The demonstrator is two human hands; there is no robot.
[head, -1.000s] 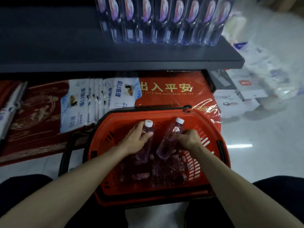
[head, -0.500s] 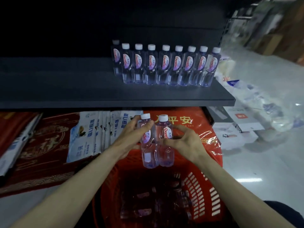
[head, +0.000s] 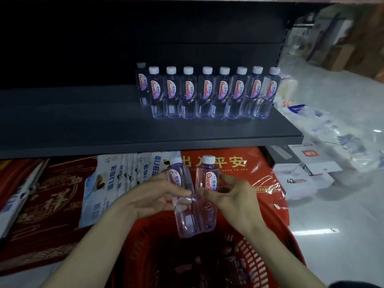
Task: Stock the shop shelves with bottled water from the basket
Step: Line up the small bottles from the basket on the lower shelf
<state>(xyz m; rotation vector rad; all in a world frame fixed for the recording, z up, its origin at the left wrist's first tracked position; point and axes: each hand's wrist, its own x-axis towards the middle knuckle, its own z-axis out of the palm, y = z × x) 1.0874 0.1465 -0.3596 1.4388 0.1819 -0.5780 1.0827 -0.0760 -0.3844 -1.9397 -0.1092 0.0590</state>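
Observation:
My left hand [head: 151,196] grips a clear water bottle [head: 184,213] with a white cap and a red-and-purple label. My right hand [head: 232,196] holds a second, matching bottle [head: 206,208]. The two bottles touch side by side, upright, above the red plastic basket [head: 259,265], below the shelf's front edge. Inside the basket, more bottles [head: 209,265] lie dimly seen. On the dark shelf [head: 83,121] stands a row of several bottles [head: 207,94] toward the right end, with one more bottle [head: 142,84] behind the row's left end.
Under the shelf lie red packaged mats [head: 226,163] and white packets [head: 112,183]. White boxes [head: 307,173] and plastic-wrapped goods [head: 332,125] sit on the pale floor at the right. The shelf's left part holds nothing.
Both hands lifted a bottle each out of the basket and brought them together upright. My view tilted up from the basket to the shelf.

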